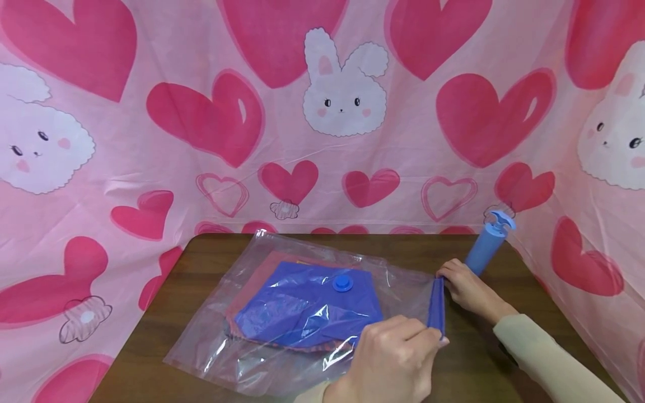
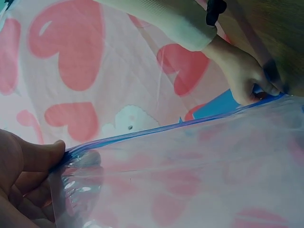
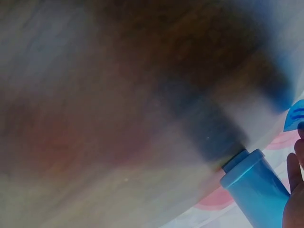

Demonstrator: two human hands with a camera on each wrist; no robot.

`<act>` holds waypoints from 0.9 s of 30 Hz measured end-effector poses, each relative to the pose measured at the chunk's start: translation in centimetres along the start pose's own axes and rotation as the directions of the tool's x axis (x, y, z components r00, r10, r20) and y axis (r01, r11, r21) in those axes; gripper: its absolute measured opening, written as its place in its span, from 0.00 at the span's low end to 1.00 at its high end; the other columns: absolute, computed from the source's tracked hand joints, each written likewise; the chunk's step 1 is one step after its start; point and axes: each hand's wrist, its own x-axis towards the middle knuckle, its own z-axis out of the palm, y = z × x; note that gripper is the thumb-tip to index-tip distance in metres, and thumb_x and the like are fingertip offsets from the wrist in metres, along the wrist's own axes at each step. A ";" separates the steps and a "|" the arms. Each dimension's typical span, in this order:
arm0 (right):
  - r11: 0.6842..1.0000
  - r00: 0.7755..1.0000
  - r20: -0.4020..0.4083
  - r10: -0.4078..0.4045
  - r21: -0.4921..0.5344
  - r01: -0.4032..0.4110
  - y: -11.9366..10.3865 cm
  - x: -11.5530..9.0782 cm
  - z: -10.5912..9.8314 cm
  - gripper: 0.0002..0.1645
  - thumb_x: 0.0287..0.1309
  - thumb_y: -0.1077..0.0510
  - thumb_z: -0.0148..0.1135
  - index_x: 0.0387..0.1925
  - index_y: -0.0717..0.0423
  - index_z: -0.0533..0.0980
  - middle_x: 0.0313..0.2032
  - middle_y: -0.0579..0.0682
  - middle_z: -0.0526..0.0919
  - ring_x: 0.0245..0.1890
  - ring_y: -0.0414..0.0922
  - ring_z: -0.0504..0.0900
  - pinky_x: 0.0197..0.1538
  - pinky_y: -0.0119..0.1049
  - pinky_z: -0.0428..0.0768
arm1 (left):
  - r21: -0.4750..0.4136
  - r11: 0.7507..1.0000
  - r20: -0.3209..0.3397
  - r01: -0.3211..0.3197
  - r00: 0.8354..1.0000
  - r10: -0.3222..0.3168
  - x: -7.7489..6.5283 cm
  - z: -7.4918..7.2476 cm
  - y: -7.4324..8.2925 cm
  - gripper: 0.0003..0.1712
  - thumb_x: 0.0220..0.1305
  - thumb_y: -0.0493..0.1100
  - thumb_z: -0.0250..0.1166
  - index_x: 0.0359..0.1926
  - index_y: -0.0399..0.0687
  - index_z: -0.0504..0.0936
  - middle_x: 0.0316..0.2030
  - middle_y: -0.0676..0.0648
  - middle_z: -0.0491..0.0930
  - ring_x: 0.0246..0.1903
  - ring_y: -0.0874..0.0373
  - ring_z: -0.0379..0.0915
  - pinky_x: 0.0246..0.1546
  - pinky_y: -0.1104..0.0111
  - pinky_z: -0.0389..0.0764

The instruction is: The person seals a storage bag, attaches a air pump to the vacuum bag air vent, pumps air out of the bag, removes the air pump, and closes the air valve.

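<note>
A clear plastic vacuum storage bag [image 1: 211, 341] lies on the table, with a round blue valve [image 1: 342, 283] on top. Inside are a flat blue piece [image 1: 297, 305] and reddish cloth [image 1: 252, 280] beneath it. My left hand [image 1: 390, 358] pinches the near end of the bag's blue zip edge [image 1: 436, 308]; the left wrist view shows its thumb on the corner. At the far end, my right hand [image 1: 466, 286] grips the same edge. The strip is stretched between both hands, lifted at the bag's right side. In the right wrist view, fingers [image 3: 295, 190] show only partly.
A blue hand pump [image 1: 486, 246] with a T-shaped handle stands just behind my right hand at the table's back right. The brown wooden table [image 1: 156, 336] is bounded by pink cloth walls [image 1: 347, 151] printed with hearts and rabbits.
</note>
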 end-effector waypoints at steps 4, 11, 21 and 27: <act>0.999 1.000 -0.016 0.023 -0.024 -0.023 -0.1 -0.2 -0.1 0.17 0.44 0.78 0.75 0.38 0.65 0.84 0.37 0.55 0.84 0.40 0.55 0.81 0.43 0.56 0.81 | -0.014 1.000 0.002 0.010 1.000 -0.010 -0.2 0.2 0.1 0.15 0.72 0.41 0.63 0.26 0.55 0.85 0.23 0.60 0.76 0.22 0.72 0.71 0.27 0.86 0.69; 0.992 0.988 -0.096 0.123 -0.008 -0.124 -1.2 -0.9 -0.6 0.23 0.42 0.81 0.74 0.42 0.64 0.85 0.42 0.55 0.86 0.42 0.56 0.83 0.46 0.55 0.81 | -0.060 0.997 0.042 0.051 0.998 -0.049 -0.8 0.4 0.9 0.15 0.70 0.41 0.66 0.23 0.55 0.82 0.23 0.61 0.74 0.22 0.72 0.67 0.28 0.87 0.64; 0.878 0.872 -0.114 0.475 0.115 -0.464 -4.3 -1.4 -3.2 0.10 0.57 0.73 0.71 0.41 0.65 0.85 0.32 0.51 0.86 0.28 0.45 0.81 0.31 0.38 0.81 | -0.062 0.996 0.106 0.071 0.992 -0.064 -0.9 0.7 1.4 0.16 0.67 0.42 0.68 0.21 0.55 0.81 0.19 0.61 0.68 0.21 0.72 0.59 0.26 0.87 0.56; 0.602 0.643 0.203 0.739 0.230 -0.765 -6.8 -1.3 -5.3 0.16 0.75 0.55 0.61 0.38 0.65 0.83 0.24 0.48 0.82 0.23 0.44 0.79 0.26 0.36 0.78 | -0.063 0.995 0.174 0.074 0.983 -0.062 -1.3 1.2 2.0 0.16 0.69 0.45 0.70 0.21 0.57 0.84 0.19 0.61 0.70 0.20 0.73 0.59 0.26 0.88 0.56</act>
